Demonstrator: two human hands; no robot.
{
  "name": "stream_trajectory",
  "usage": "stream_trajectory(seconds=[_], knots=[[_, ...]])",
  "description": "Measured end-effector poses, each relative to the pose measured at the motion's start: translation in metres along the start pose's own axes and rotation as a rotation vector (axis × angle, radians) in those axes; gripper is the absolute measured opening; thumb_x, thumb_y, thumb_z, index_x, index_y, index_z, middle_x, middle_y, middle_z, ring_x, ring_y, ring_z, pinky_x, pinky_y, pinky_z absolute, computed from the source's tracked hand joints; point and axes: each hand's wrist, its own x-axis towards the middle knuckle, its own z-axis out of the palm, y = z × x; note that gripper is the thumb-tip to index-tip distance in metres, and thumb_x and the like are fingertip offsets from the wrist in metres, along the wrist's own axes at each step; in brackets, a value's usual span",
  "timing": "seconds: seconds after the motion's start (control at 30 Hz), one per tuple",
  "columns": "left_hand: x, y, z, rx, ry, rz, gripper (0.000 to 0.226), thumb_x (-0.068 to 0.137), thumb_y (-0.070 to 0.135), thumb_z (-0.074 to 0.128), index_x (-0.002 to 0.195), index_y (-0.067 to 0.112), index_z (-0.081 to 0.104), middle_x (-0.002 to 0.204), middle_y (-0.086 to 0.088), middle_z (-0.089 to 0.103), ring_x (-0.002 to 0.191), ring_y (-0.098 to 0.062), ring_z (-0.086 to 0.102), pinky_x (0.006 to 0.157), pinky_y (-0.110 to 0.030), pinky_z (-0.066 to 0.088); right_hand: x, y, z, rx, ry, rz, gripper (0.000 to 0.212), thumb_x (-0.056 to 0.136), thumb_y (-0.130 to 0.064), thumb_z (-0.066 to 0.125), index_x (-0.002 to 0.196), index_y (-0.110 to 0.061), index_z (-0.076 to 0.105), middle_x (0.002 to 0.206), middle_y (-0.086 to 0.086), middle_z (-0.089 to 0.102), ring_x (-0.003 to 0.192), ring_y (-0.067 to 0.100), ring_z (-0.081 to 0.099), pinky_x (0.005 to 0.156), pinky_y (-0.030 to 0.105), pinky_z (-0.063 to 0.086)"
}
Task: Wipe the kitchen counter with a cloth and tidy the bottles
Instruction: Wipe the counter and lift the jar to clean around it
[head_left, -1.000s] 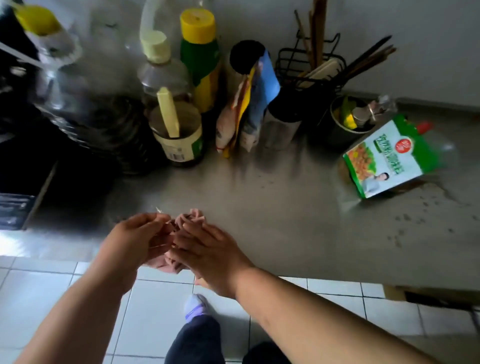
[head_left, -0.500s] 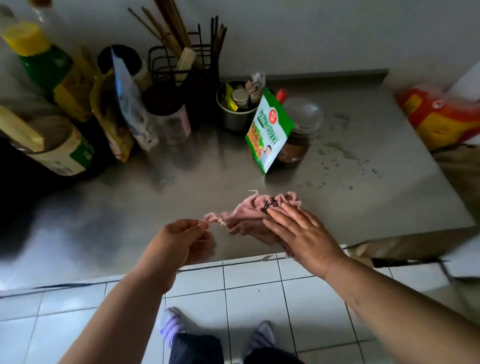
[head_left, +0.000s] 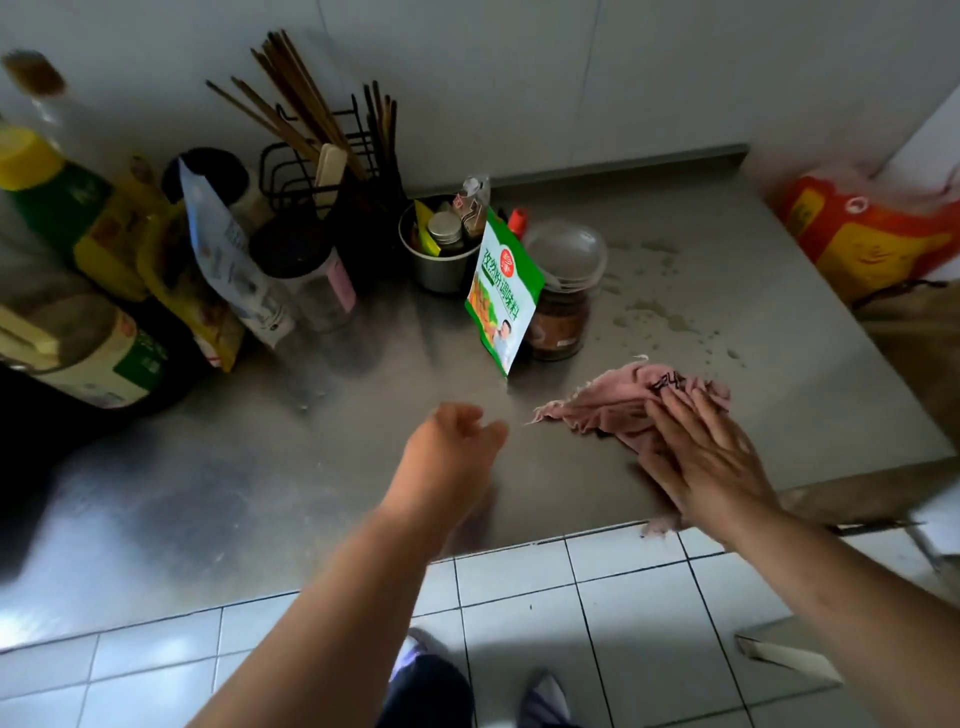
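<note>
A pink cloth (head_left: 613, 402) lies spread on the steel counter (head_left: 311, 467) at the right. My right hand (head_left: 701, 452) presses flat on it with straight fingers. My left hand (head_left: 452, 447) hovers just left of the cloth's corner, fingers loosely curled, holding nothing. Bottles crowd the back left: a yellow-capped green bottle (head_left: 57, 202) and a big oil bottle with a green and white label (head_left: 98, 358). A brown jar with a clear lid (head_left: 561, 306) stands behind a green seasoning pouch (head_left: 501, 296).
A wire rack of chopsticks (head_left: 322, 156), a metal cup of small items (head_left: 441, 249), and standing pouches (head_left: 228, 265) fill the back. A red and yellow bag (head_left: 862, 228) sits far right. Wet spots (head_left: 670, 317) mark the counter. White floor tiles lie below the front edge.
My left hand has let go of the cloth's corner. My right hand has moved the cloth to the right along the counter and now presses it flat. The view swung right.
</note>
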Motion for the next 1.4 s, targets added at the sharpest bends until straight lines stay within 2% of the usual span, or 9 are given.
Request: stream_trajectory(seconds=[0.1, 0.33, 0.43, 0.53, 0.77, 0.97, 1.1, 1.27, 1.4], knots=[[0.020, 0.034, 0.018, 0.099, 0.016, 0.076, 0.061, 0.078, 0.045, 0.064, 0.128, 0.012, 0.049, 0.117, 0.000, 0.056, 0.109, -0.029, 0.060, 0.093, -0.041, 0.051, 0.007, -0.038, 0.012, -0.056, 0.055, 0.085, 0.068, 0.097, -0.058, 0.025, 0.140, -0.012, 0.050, 0.150, 0.013, 0.043, 0.143, 0.035, 0.029, 0.107, 0.048, 0.034], [0.084, 0.059, 0.038, 0.223, 0.114, 0.076, 0.078, 0.081, 0.044, 0.060, 0.141, 0.005, 0.028, 0.136, -0.015, 0.042, 0.129, -0.038, 0.042, 0.104, -0.044, 0.036, 0.020, -0.136, 0.028, -0.004, 0.169, -0.072, 0.041, 0.098, -0.042, 0.041, 0.125, -0.019, 0.061, 0.146, 0.003, 0.049, 0.145, 0.029, 0.028, 0.107, 0.048, 0.035], [0.103, 0.048, 0.015, 0.248, 0.100, 0.112, 0.050, 0.091, 0.044, 0.044, 0.129, 0.012, 0.044, 0.128, -0.014, 0.055, 0.120, -0.038, 0.051, 0.094, -0.042, 0.042, 0.030, -0.165, 0.028, 0.020, 0.125, -0.173, 0.042, 0.101, -0.041, 0.035, 0.129, -0.021, 0.059, 0.150, 0.002, 0.045, 0.148, 0.026, 0.023, 0.110, 0.047, 0.032], [0.100, 0.029, -0.021, 0.282, 0.112, 0.188, 0.032, 0.099, 0.036, 0.029, 0.103, 0.014, 0.052, 0.093, -0.006, 0.058, 0.102, -0.035, 0.060, 0.075, -0.032, 0.039, 0.037, -0.178, 0.028, -0.014, 0.061, -0.284, 0.044, 0.103, -0.043, 0.031, 0.133, -0.024, 0.056, 0.152, -0.001, 0.042, 0.148, 0.023, 0.023, 0.112, 0.045, 0.030], [0.069, -0.043, -0.128, 0.315, 0.352, 0.258, 0.031, 0.099, 0.042, 0.030, 0.105, 0.024, 0.054, 0.101, -0.010, 0.070, 0.093, -0.036, 0.065, 0.076, -0.042, 0.053, 0.073, -0.205, 0.026, -0.051, -0.030, -0.374, 0.051, 0.102, -0.043, 0.028, 0.145, -0.022, 0.045, 0.155, 0.002, 0.038, 0.148, 0.025, 0.022, 0.114, 0.046, 0.031], [0.055, -0.097, -0.203, 0.285, 0.561, 0.202, 0.050, 0.090, 0.050, 0.023, 0.096, 0.015, 0.057, 0.081, -0.003, 0.074, 0.079, -0.037, 0.068, 0.068, -0.044, 0.055, 0.107, -0.246, 0.028, -0.037, 0.012, -0.313, 0.060, 0.101, -0.050, 0.013, 0.140, -0.024, 0.051, 0.150, -0.002, 0.045, 0.144, 0.020, 0.029, 0.115, 0.035, 0.018], [0.044, -0.113, -0.220, 0.247, 0.611, 0.166, 0.061, 0.083, 0.058, 0.019, 0.088, 0.012, 0.057, 0.080, -0.001, 0.076, 0.067, -0.032, 0.070, 0.066, -0.046, 0.056, 0.117, -0.268, 0.028, -0.036, 0.025, -0.327, 0.055, 0.100, -0.047, 0.023, 0.140, -0.022, 0.052, 0.151, 0.001, 0.043, 0.143, 0.020, 0.030, 0.114, 0.035, 0.020], [0.042, -0.120, -0.222, 0.258, 0.671, 0.140, 0.033, 0.086, 0.051, 0.020, 0.083, 0.025, 0.040, 0.079, -0.003, 0.077, 0.064, -0.035, 0.069, 0.063, -0.049, 0.056, 0.119, -0.270, 0.027, -0.044, -0.001, -0.314, 0.054, 0.097, -0.045, 0.029, 0.142, -0.023, 0.050, 0.153, -0.002, 0.040, 0.144, 0.016, 0.022, 0.113, 0.031, 0.015], [0.041, -0.107, -0.217, 0.247, 0.769, 0.138, 0.045, 0.090, 0.047, 0.022, 0.070, 0.028, 0.057, 0.080, -0.006, 0.077, 0.064, -0.034, 0.071, 0.063, -0.048, 0.057, 0.121, -0.267, 0.029, -0.061, -0.041, -0.314, 0.054, 0.099, -0.048, 0.027, 0.144, -0.025, 0.046, 0.157, -0.005, 0.032, 0.146, 0.014, 0.016, 0.115, 0.028, 0.004]])
